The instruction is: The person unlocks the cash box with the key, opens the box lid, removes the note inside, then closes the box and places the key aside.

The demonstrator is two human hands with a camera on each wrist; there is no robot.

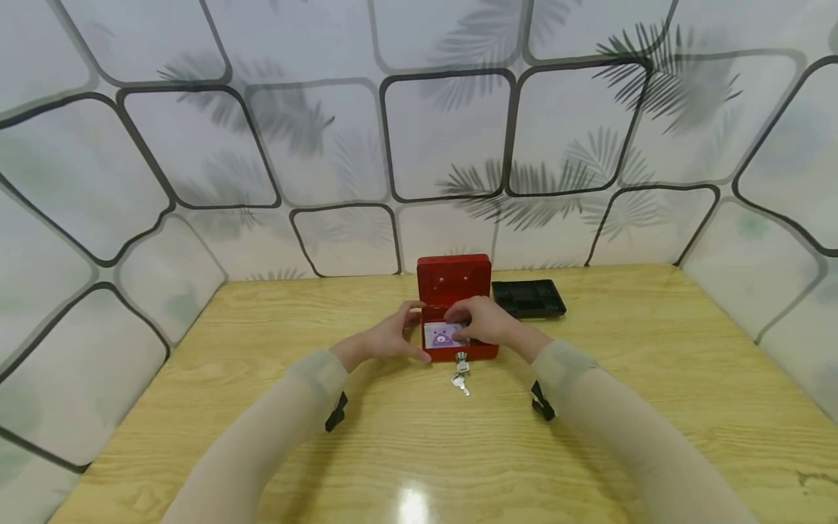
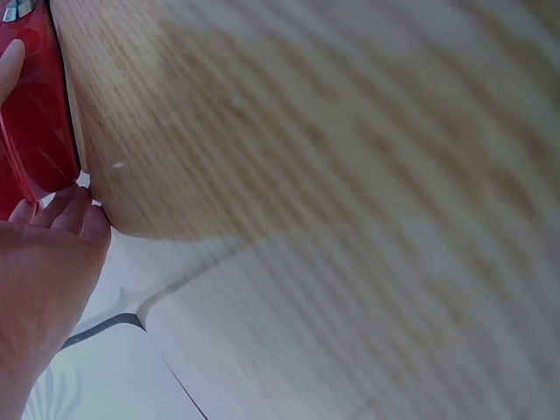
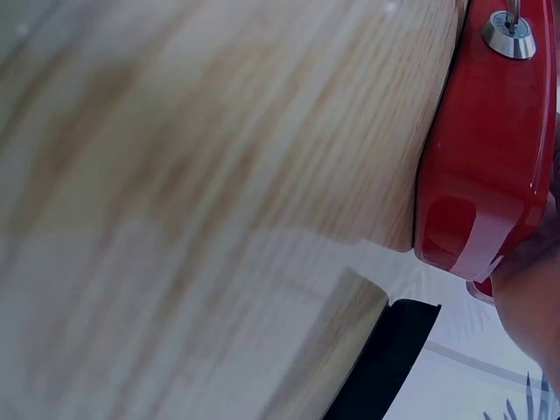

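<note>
A small red cash box (image 1: 465,352) stands on the wooden table with its lid (image 1: 454,279) raised. Inside lies a white card (image 1: 432,333) with a purple bear printed on it. My left hand (image 1: 388,336) holds the box's left end, thumb at the front corner and fingers toward the back. Over the box's right half reaches my right hand (image 1: 487,320), thumb and fingers at the card; whether they pinch it is hidden. A key sits in the front lock (image 3: 510,35), and another key (image 1: 461,383) hangs below it.
A black compartment tray (image 1: 529,298) lies behind and to the right of the box. The wooden table (image 1: 419,437) ends at a patterned curtain-like wall (image 1: 452,138), which also rises on both sides.
</note>
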